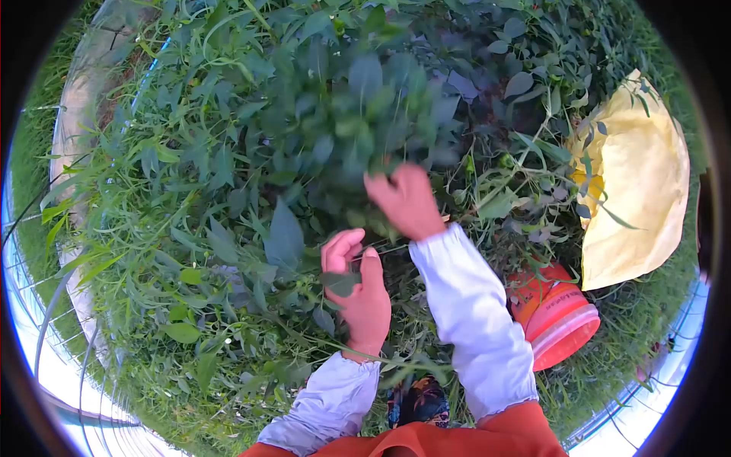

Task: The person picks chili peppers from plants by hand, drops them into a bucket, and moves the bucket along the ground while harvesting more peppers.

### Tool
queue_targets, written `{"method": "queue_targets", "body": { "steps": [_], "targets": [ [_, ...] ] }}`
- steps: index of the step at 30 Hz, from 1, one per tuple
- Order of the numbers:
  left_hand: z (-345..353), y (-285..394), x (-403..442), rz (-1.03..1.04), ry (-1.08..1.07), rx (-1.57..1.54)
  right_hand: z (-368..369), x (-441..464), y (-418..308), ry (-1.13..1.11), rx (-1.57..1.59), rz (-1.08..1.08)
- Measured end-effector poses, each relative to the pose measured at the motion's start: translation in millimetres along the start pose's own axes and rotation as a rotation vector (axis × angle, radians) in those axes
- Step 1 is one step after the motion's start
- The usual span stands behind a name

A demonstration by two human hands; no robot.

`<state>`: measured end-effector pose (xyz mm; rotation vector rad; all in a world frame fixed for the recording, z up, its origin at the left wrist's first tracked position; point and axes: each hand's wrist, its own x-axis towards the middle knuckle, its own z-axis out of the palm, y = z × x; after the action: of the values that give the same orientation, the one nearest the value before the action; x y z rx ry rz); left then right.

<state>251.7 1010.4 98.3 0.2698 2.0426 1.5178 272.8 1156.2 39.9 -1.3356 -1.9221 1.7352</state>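
Note:
Low among dense green leafy plants (285, 236), my left hand (358, 301) has its thumb and curled fingers apart. A leaf (340, 284) crosses in front of its palm, and the hand does not appear to grip it. Higher and to the right, my right hand (409, 199) is closed, fingers bent together against the foliage. What it pinches is hidden by the hand and the leaves. Just above it, a leafy branch (365, 114) is smeared by motion. White sleeve covers (468, 305) reach to both wrists.
A red plastic bucket (560, 324) lies tilted in the grass right of my right forearm. Beyond it, a pale yellow sack (640, 190) rests against the plants. Along the left runs a pale concrete-looking edge (72, 145). Thin stems cross near my wrists.

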Motion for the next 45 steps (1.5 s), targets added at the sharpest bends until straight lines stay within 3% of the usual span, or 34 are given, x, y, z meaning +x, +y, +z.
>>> {"method": "queue_targets", "body": {
  "steps": [3,4,5,7,11,14,17,18,21,23,25,26,29,31,33,35,39,40,44,45],
  "targets": [
    [7,26,15,0.283,-0.116,0.418,-2,-69,63,-0.175,-0.131,0.070],
    [11,29,16,0.228,-0.190,0.452,-6,-86,77,-0.165,-0.128,0.109],
    [12,31,16,0.263,-0.292,0.716,-11,-98,88,-0.153,-0.126,0.146],
    [18,15,13,0.192,-0.366,0.685,-17,-106,90,-0.141,-0.127,0.177],
    [15,-5,4,-0.077,-0.806,0.757,-26,-105,76,-0.203,-0.222,0.174],
    [19,-13,3,0.017,-0.808,0.784,-30,-110,58,-0.193,-0.264,0.230],
    [22,-16,-2,0.013,-0.837,0.842,-36,-133,77,-0.283,-0.061,0.258],
    [23,-16,-2,-0.002,-0.852,0.869,-50,-128,48,-0.331,0.253,0.718],
    [27,-15,-3,-0.022,-0.880,0.848,-83,-120,37,-0.090,0.451,0.698],
    [30,-17,-5,-0.046,-0.890,0.881,-106,-109,26,0.082,0.536,0.544],
    [31,-20,-5,-0.048,-0.899,0.911,-110,-97,3,0.486,0.810,0.538],
    [31,-21,-7,-0.040,-0.907,0.925,-117,-87,-7,0.327,1.001,0.324],
    [31,-24,-11,0.010,-0.917,0.949,-109,-45,-25,0.139,0.730,0.141],
    [31,-26,-13,0.057,-0.903,0.954,-79,-18,-35,0.087,0.081,0.168],
    [32,-30,-15,0.111,-0.878,0.959,-37,-2,-15,0.058,-0.710,-0.071],
    [29,-29,-10,0.117,-0.874,0.814,-24,-4,-4,-0.288,-0.914,-0.093],
    [29,-21,-10,0.030,-0.875,0.837,-23,-16,19,-0.319,-1.105,-0.018],
    [29,-22,-9,-0.004,-0.838,0.769,-35,-20,14,-0.310,-0.996,-0.079],
    [27,-42,-6,-0.224,-0.704,0.369,-59,-31,18,-0.392,-0.062,0.133],
    [25,-46,-4,-0.297,-0.679,0.238,-60,-41,21,-0.304,-0.041,0.118]
  ]
}}
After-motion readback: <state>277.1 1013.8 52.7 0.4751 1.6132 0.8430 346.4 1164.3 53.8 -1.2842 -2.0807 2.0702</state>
